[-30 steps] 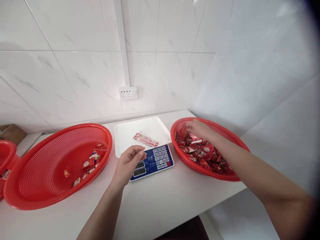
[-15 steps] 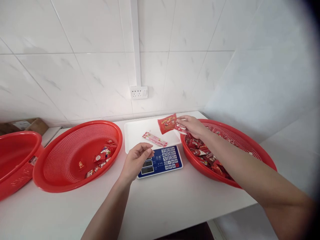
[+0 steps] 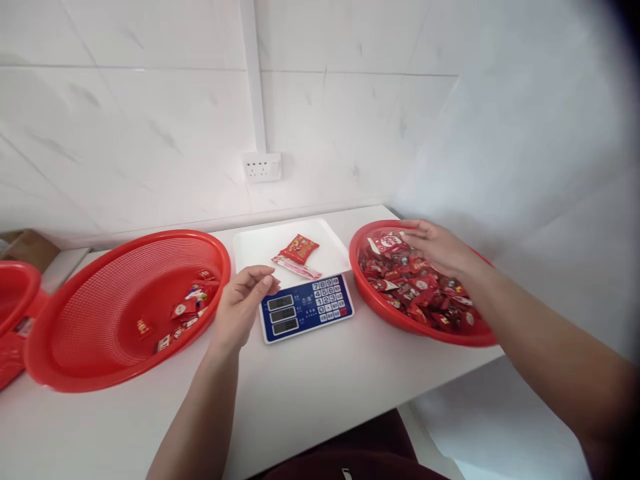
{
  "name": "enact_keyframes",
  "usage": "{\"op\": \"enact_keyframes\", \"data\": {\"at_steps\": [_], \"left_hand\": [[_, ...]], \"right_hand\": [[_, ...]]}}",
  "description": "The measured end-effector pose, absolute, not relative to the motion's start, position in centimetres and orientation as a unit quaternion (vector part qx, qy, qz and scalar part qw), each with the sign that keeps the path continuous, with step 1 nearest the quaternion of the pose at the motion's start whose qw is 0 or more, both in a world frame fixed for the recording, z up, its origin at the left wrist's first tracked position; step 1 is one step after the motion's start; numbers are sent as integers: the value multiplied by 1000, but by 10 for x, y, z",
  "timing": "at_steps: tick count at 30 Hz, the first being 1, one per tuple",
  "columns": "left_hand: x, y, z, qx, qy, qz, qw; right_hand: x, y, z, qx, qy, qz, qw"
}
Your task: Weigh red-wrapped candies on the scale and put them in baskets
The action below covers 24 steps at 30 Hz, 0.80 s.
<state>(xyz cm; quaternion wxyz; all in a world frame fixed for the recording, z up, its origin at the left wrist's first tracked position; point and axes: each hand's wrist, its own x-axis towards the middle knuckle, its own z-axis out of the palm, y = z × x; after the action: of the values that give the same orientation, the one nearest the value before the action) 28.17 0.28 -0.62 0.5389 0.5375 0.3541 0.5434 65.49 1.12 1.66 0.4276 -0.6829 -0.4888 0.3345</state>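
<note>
A blue digital scale (image 3: 306, 307) with a white weighing tray (image 3: 255, 248) stands on the white counter between two red baskets. On the tray lie a red snack packet (image 3: 299, 249) and a long pink packet (image 3: 297, 268). My left hand (image 3: 243, 305) hovers at the scale's left edge, fingers loosely curled and apart, holding nothing. My right hand (image 3: 436, 245) reaches over the right red basket (image 3: 395, 320), fingers spread over its heap of red packets (image 3: 415, 287), nothing in its grip.
The left red basket (image 3: 100, 360) holds a few packets (image 3: 183, 310). Another red basket (image 3: 15, 300) and a cardboard box (image 3: 30, 245) sit at the far left. A wall socket (image 3: 261, 167) is behind the scale. The counter's front edge runs below the scale.
My right hand carried a red packet from the right basket to the tray, let it go there, and moved back over the basket. My left hand has stayed by the scale.
</note>
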Motion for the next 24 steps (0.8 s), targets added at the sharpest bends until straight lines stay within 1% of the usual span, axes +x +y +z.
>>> {"op": "enact_keyframes", "data": {"at_steps": [2,6,7,9,12,15,19,22,24], "left_hand": [[281,5,-7,535,358,549,533],[281,5,-8,538,368,547,525],[282,5,-8,540,370,545,524],[284,4,-8,543,375,540,522],[287,3,-10,547,381,529,526],[290,3,-12,549,386,518,530],[289,5,-15,552,391,513,528],[288,6,-15,555,394,512,524],[287,7,-16,555,394,511,524]], "right_hand": [[675,-4,13,-706,-530,325,339],[687,-31,2,-719,-646,244,71],[684,-35,-2,-705,-668,235,27],[678,-40,-10,-678,-703,215,-13],[671,-40,-19,-672,-718,179,7],[671,-40,-20,-690,-701,179,40],[678,-42,-10,-716,-670,181,80],[688,-44,2,-737,-643,164,132],[696,-43,9,-744,-632,174,126]]}}
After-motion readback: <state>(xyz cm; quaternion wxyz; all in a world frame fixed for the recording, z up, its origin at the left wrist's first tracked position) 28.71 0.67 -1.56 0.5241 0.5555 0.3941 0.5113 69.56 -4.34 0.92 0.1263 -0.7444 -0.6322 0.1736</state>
